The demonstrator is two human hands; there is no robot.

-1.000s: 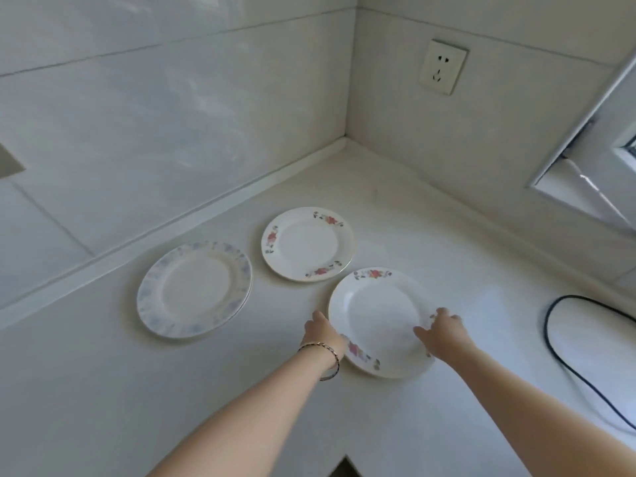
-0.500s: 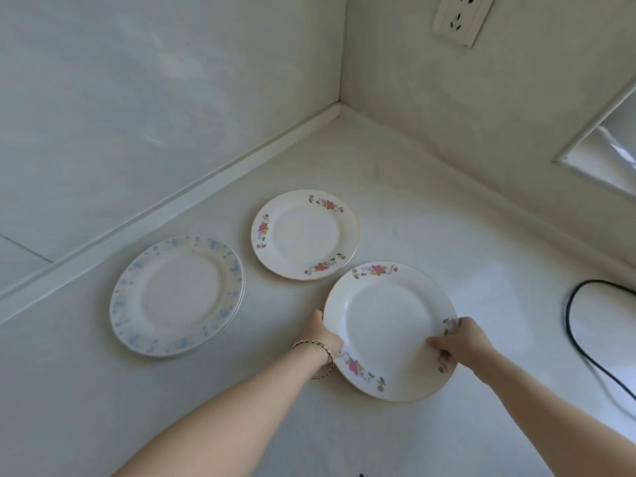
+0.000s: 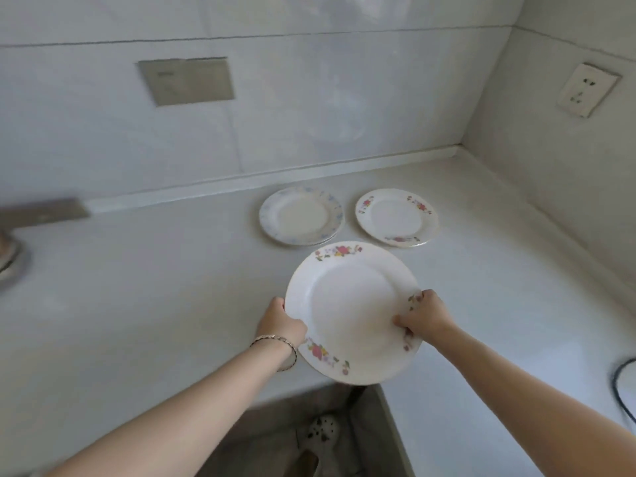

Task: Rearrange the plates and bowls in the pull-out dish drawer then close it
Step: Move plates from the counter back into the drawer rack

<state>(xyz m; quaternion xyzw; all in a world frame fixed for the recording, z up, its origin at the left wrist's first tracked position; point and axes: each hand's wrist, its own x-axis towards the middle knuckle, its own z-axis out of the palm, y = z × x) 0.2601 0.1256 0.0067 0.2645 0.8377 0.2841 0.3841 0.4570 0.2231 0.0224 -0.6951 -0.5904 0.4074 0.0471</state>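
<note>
I have the large floral plate (image 3: 351, 311) gripped by its rim with both hands, over the front edge of the countertop (image 3: 155, 287) where the corner cuts inward. My left hand (image 3: 280, 320) is closed around the left rim, fingers tucked under the plate and out of sight; a thin bracelet (image 3: 275, 340) sits on that wrist. My right hand (image 3: 425, 313) pinches the right rim, thumb on top, covering part of the flower print there. The plate seems lifted and tilted slightly, though I can't be sure it is clear of the surface.

Two more plates lie flat toward the back edge: a blue-patterned plate (image 3: 301, 215) and, just beside it on the right, a smaller floral plate (image 3: 396, 216), neither touching the other. At the far right edge a black cable (image 3: 619, 387) is cut off by the frame. At the left edge something metallic is blurred and mostly out of view. The drawer itself isn't visible; below the counter I only make out floor and a spotted shoe (image 3: 321, 430).
</note>
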